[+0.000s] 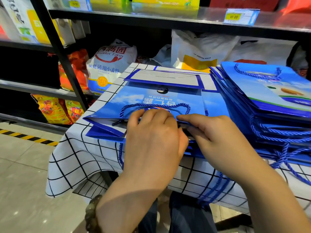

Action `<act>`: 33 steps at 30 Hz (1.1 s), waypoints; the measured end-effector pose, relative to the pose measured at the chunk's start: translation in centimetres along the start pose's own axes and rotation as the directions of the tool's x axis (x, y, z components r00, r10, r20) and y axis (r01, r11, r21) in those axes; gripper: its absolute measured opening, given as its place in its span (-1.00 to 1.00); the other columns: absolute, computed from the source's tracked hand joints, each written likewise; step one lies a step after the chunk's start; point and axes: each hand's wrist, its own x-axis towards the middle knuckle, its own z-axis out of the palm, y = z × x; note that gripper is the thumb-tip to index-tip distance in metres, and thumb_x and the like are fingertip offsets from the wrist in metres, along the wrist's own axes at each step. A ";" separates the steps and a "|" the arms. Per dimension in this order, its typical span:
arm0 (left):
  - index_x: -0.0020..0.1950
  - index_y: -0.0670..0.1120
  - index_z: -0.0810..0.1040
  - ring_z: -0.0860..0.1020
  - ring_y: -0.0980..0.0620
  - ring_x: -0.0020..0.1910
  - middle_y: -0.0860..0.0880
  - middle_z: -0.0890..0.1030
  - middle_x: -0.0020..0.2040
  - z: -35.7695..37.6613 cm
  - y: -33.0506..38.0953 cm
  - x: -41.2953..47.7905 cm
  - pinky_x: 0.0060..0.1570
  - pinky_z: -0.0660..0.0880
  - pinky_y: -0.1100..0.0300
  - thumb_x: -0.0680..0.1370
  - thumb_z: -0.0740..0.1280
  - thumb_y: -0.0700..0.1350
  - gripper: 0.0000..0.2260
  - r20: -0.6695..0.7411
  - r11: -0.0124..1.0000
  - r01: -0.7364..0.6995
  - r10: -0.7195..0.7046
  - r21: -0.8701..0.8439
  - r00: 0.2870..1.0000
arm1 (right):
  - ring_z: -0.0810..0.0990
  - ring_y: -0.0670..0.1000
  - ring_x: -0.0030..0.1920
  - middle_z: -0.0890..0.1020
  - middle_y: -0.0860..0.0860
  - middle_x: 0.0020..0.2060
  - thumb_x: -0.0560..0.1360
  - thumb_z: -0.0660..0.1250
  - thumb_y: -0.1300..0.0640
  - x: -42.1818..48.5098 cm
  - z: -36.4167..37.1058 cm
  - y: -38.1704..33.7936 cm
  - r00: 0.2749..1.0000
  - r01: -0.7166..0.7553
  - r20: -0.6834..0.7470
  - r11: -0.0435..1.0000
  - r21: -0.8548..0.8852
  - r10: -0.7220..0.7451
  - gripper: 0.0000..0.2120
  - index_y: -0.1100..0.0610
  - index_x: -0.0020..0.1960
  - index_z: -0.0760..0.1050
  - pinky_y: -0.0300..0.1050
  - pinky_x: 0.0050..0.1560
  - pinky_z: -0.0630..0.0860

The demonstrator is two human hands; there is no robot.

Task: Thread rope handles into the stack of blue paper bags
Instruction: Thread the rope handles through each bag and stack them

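A flat blue paper bag (151, 98) lies on the checked tablecloth (75, 157), its open mouth toward me. A blue rope handle (155, 105) loops across its top face. My left hand (151, 138) has its fingers curled over the bag's mouth edge, pinching it at the middle. My right hand (210, 130) pinches the same edge just to the right, fingertips meeting the left hand's. More flat bags (104, 133) lie underneath. A loose blue rope (120, 155) hangs down over the table's front, partly hidden behind my left hand.
A stack of blue bags with rope handles (269, 101) fills the right of the table, ropes dangling over the edge (217, 187). Black shelves (64, 52) with flour and food sacks (107, 66) stand close behind and to the left. Tiled floor with a yellow-black stripe (28, 137) lies lower left.
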 end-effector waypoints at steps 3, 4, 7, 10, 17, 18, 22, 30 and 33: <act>-0.41 -0.08 0.52 0.55 -0.06 -0.28 -0.01 0.62 -0.27 0.0 0.0 -0.3 0.01 0.28 0.08 0.39 0.12 -0.09 -0.75 0.023 0.996 -0.023 0.025 -0.088 0.999 | 0.59 0.22 0.03 0.68 0.05 -0.03 0.50 0.21 0.26 -0.2 -0.2 0.1 1.000 -0.012 -0.008 0.999 -0.051 0.012 -0.63 -0.06 0.22 0.51 0.13 -0.05 0.53; -0.41 -0.08 0.52 0.55 -0.05 -0.27 0.01 0.62 -0.25 0.0 0.0 -0.5 0.02 0.28 0.07 0.40 0.12 -0.09 -0.74 0.033 0.994 -0.032 0.036 -0.104 0.999 | 0.59 0.21 0.03 0.68 0.04 -0.03 0.51 0.21 0.25 -0.2 -0.4 0.1 1.000 -0.016 0.002 0.998 -0.054 0.017 -0.64 -0.07 0.22 0.51 0.13 -0.04 0.52; -0.35 -0.07 0.54 0.59 -0.02 -0.16 0.03 0.65 -0.15 -0.1 -0.6 -1.1 0.09 0.29 0.06 0.46 0.14 -0.06 -0.73 0.042 0.990 -0.070 0.075 -0.121 0.996 | 0.58 0.02 0.11 0.66 -0.09 0.04 0.48 0.25 0.16 -0.5 -0.8 0.0 0.997 -0.065 0.047 0.998 0.006 0.065 -0.67 -0.12 0.19 0.51 0.04 0.08 0.51; -0.35 -0.07 0.52 0.60 -0.01 -0.15 0.03 0.64 -0.17 -0.2 -1.4 -1.4 0.07 0.33 0.13 0.47 0.20 -0.03 -0.75 0.007 0.982 -0.074 0.077 -0.176 0.997 | 0.58 -0.23 0.04 0.65 -0.23 -0.03 0.42 0.30 0.12 -0.6 -1.6 -0.4 0.977 -0.205 0.126 0.924 0.322 0.173 -0.74 -0.13 0.06 0.53 -0.27 0.11 0.50; -0.07 0.00 0.55 0.45 0.12 -0.14 0.12 0.63 -0.19 -0.3 -1.7 -1.6 -0.07 0.27 0.26 0.44 0.21 0.12 -0.75 0.069 0.980 -0.018 0.032 -0.196 0.997 | 0.63 -0.23 -0.21 0.64 -0.26 -0.38 0.39 0.41 0.22 0.7 -0.2 -0.5 0.951 -0.221 -0.105 0.880 0.420 0.289 -0.80 -0.08 -0.28 0.60 -0.27 -0.01 0.53; -0.06 0.01 0.57 0.47 0.13 -0.15 0.13 0.63 -0.18 -0.3 -1.7 -1.5 -0.06 0.28 0.25 0.44 0.21 0.13 -0.74 0.089 0.981 -0.029 0.047 -0.192 0.995 | 0.63 -0.22 -0.23 0.63 -0.28 -0.41 0.39 0.41 0.22 0.7 0.0 -0.5 0.944 -0.229 -0.122 0.876 0.425 0.306 -0.76 -0.11 -0.32 0.59 -0.25 -0.02 0.54; -0.05 0.04 0.57 0.54 0.09 -0.18 0.13 0.63 -0.18 -0.4 -1.8 -1.4 -0.07 0.28 0.25 0.40 0.19 0.19 -0.68 0.154 0.990 -0.058 0.078 -0.132 0.985 | 0.64 -0.18 -0.25 0.65 -0.22 -0.36 0.40 0.40 0.21 0.7 0.6 -0.2 0.909 -0.256 -0.198 0.866 0.430 0.367 -0.78 -0.10 -0.30 0.59 -0.16 -0.03 0.56; -0.22 0.07 0.63 0.57 0.05 -0.32 0.11 0.56 -0.35 -0.6 -1.7 -0.3 -0.40 0.41 0.24 0.35 0.09 0.23 -0.62 0.264 0.985 -0.170 0.170 -0.025 0.949 | 0.57 -0.19 -0.22 0.63 -0.18 -0.33 0.40 0.41 0.13 -0.1 0.1 0.3 0.944 -0.200 -0.202 0.939 0.279 0.261 -0.81 -0.12 -0.05 0.57 -0.32 -0.12 0.48; -0.10 0.12 0.63 0.57 0.11 -0.17 0.12 0.59 -0.23 -2.0 -1.3 1.0 -0.35 0.37 0.23 0.40 0.14 0.30 -0.62 0.334 0.986 -0.148 0.164 -0.073 0.928 | 0.55 -0.30 -0.17 0.58 -0.27 -0.30 0.43 0.38 0.06 -0.8 -0.1 1.1 0.885 -0.163 -0.392 0.957 0.240 0.249 -0.91 -0.13 -0.13 0.51 -0.42 -0.14 0.45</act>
